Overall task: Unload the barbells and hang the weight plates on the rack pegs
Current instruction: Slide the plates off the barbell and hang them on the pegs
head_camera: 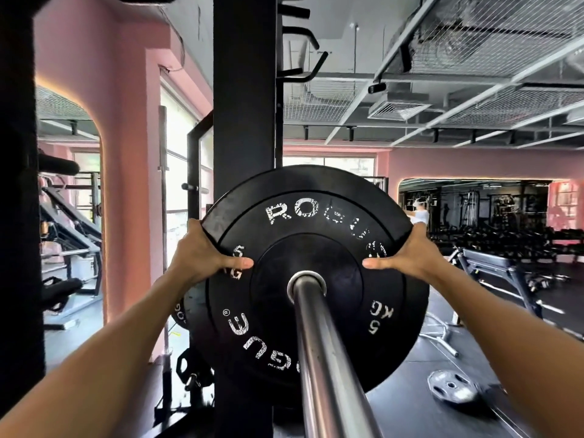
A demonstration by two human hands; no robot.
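One black 5 kg bumper plate [316,279] sits on the barbell sleeve [322,352]; your left hand [202,254] and right hand [407,254] each grip its rim, thumbs on its face.

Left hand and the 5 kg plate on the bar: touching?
Touching. Head view: the left hand wraps the 5 kg plate's rim, thumb flat on its face.

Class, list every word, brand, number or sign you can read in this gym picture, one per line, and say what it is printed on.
"ROGUE": white, worn, along the top of the black weight plate on the barbell.
"ROGUE" with an ®: again on the plate's lower face, upside down.
"5 KG": right side of the plate, tilted.
"5 KG": left side, partly hidden by the left hand.
White letters on a plate behind: too cut off to read.
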